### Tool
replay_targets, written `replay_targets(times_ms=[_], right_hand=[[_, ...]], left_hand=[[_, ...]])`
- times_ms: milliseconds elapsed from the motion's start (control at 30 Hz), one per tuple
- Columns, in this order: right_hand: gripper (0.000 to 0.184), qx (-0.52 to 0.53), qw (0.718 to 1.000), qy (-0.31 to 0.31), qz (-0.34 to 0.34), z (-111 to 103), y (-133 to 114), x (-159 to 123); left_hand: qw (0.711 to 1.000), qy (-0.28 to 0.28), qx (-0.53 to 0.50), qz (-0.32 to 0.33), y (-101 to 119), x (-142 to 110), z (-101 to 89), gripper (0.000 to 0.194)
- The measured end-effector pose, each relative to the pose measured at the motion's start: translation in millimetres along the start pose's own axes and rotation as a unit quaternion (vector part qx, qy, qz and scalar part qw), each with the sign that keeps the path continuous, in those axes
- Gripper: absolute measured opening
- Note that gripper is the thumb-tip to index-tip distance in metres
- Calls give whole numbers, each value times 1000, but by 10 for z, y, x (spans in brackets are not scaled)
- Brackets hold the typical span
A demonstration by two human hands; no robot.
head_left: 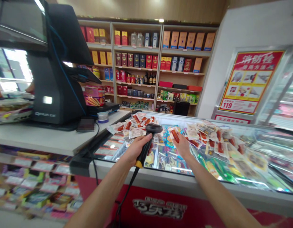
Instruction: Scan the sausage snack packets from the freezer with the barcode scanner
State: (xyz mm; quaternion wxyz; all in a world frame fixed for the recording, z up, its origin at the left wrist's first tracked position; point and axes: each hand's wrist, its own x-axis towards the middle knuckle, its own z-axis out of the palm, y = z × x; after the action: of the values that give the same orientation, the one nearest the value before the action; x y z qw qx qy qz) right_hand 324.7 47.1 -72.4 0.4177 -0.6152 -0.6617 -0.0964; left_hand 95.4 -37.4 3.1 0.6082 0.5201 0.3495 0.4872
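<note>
My left hand (140, 148) is wrapped round the handle of a black barcode scanner (146, 144), whose head points away from me over the glass-topped freezer (160, 182). A cable hangs down from the scanner's yellow-marked end. In my right hand (182, 145) is a clear packet with a reddish-brown sausage (175, 134), pinched near its lower edge. The packet is apart from the scanner, to its right. On the freezer lid lie a pile of similar sausage packets (134, 123) at the left and a larger pile of mixed packets (217, 142) at the right.
A checkout terminal (56, 79) stands on the white counter (65, 141) at left, with a small round tub (103, 117) near the counter edge. Snack racks (39, 186) fill the space below. Shelves of boxed goods (137, 60) line the back wall.
</note>
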Motion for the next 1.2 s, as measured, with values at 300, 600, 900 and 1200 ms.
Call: replay_targets(times_ms=[300, 600, 900, 1200], right_hand=[[41, 23, 999, -7, 29, 189, -319, 173], [33, 146, 982, -111, -47, 320, -848, 354], [37, 532, 829, -99, 140, -564, -615, -23], [25, 579, 734, 57, 349, -1274, 281, -34]], left_hand=[[998, 54, -9, 8, 60, -48, -177, 33], [996, 83, -17, 12, 52, 9, -142, 33], [988, 37, 92, 120, -310, 605, 838, 25], [897, 72, 431, 67, -745, 1483, 1441, 50]])
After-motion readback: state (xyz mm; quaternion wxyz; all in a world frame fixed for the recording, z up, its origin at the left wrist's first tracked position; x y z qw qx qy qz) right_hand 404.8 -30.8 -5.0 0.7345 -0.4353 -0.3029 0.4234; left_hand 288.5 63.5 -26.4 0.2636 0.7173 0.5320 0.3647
